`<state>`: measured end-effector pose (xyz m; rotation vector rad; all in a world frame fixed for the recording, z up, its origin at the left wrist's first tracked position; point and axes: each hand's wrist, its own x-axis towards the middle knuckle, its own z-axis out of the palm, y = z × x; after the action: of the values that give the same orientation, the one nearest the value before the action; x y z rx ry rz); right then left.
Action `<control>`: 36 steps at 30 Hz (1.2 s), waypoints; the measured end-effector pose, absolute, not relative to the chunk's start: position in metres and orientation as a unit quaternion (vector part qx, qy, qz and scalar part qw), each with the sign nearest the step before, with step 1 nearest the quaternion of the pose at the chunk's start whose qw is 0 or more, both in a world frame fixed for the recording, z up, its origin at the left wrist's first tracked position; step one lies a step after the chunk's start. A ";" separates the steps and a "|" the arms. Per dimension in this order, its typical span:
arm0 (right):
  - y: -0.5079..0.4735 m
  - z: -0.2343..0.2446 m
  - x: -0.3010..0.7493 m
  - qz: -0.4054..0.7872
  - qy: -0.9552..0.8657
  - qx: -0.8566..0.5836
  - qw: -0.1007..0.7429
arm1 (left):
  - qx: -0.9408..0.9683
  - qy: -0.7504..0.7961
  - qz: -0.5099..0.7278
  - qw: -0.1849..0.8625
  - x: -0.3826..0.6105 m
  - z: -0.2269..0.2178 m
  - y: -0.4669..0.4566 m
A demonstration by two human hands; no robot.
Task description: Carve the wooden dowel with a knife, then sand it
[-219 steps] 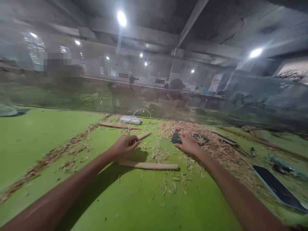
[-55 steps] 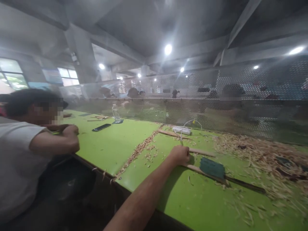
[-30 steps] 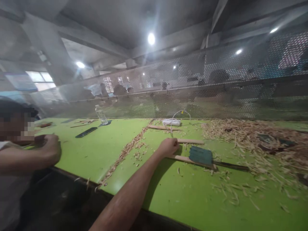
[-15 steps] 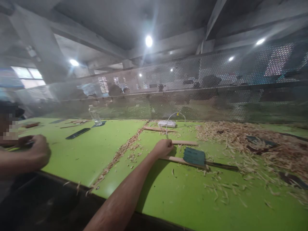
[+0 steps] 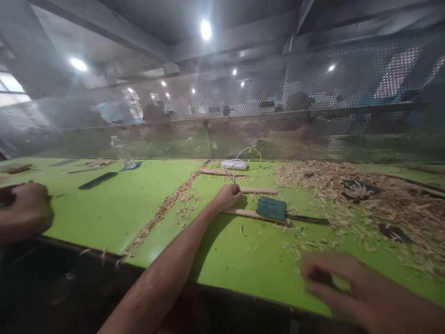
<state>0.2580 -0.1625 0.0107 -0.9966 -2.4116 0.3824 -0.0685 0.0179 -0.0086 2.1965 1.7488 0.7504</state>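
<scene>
My left hand (image 5: 227,196) reaches across the green tabletop with its fingers closed. From its fingers a pale wooden stick (image 5: 260,190) points to the right, its near end hidden by the hand. Just below the hand lies a second wooden stick (image 5: 239,212). A dark green sheet with a ragged edge (image 5: 271,208), perhaps sandpaper, rests on that stick, and a darker strip (image 5: 308,219) runs on to the right. My right hand (image 5: 342,287) is at the lower right over the table's front edge, blurred, fingers curled; a dark patch between them is unclear.
Wood shavings (image 5: 347,195) are heaped at the right. A white power strip (image 5: 234,164) with a cable stands near the perforated screen (image 5: 215,134). A clear bottle (image 5: 123,153) and a dark flat phone-like slab (image 5: 98,180) lie left. Another person's hand (image 5: 28,208) is at far left.
My right hand has come into view at the lower right. The view has shifted, so the table things sit further left and higher. My left hand stays at the stick.
</scene>
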 end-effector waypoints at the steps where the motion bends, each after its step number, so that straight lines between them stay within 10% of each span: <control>1: -0.148 0.031 0.248 0.151 -0.898 -0.338 0.237 | 0.751 0.594 0.263 0.119 -0.069 -0.009 0.018; 5: -0.073 0.076 0.201 0.142 -0.924 -0.279 0.220 | 0.748 0.591 0.274 0.126 -0.070 -0.008 0.018; 11: 0.000 0.023 0.178 0.016 -0.945 -0.290 0.148 | 0.746 0.593 0.271 0.135 -0.069 -0.005 0.015; 36: -0.012 -0.015 0.169 -0.144 -0.942 -0.181 0.244 | 0.798 0.581 0.159 0.006 -0.043 -0.003 -0.008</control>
<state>0.1692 -0.0118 -0.0151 -0.4945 -2.5712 -0.3943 -0.0431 -0.0080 -0.0033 2.4968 1.8197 0.4970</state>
